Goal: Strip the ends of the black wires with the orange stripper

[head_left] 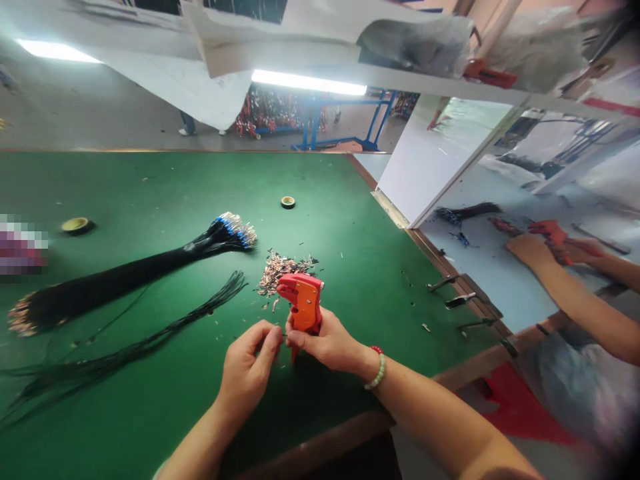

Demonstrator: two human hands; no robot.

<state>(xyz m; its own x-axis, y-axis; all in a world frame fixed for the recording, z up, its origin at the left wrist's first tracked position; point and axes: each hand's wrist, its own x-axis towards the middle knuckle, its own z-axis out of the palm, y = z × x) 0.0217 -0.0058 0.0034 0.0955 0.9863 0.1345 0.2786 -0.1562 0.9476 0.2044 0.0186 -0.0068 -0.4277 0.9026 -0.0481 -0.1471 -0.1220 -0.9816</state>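
Note:
My right hand (327, 340) is wrapped round the handles of a red and orange wire stripper (306, 301), whose jaws point up and to the left. Close beside it, my left hand (253, 363) is closed in a pinch. A short bit of thin dark wire (283, 334) shows at the left fingertips, near the right thumb; most of it is hidden. Just behind the tool lies a pile of cut scraps (280, 267), copper-coloured and black. Loose black wires (185, 323) spread across the green table to the left.
A thick bundle of black wires (125, 277) with blue and silver ends lies at left. Two tape rolls, one nearer (76, 225) and one farther (287, 201), rest on the green table (350, 220). At right, a co-worker's hands (535, 253) hold another red tool beyond a white panel (440, 160).

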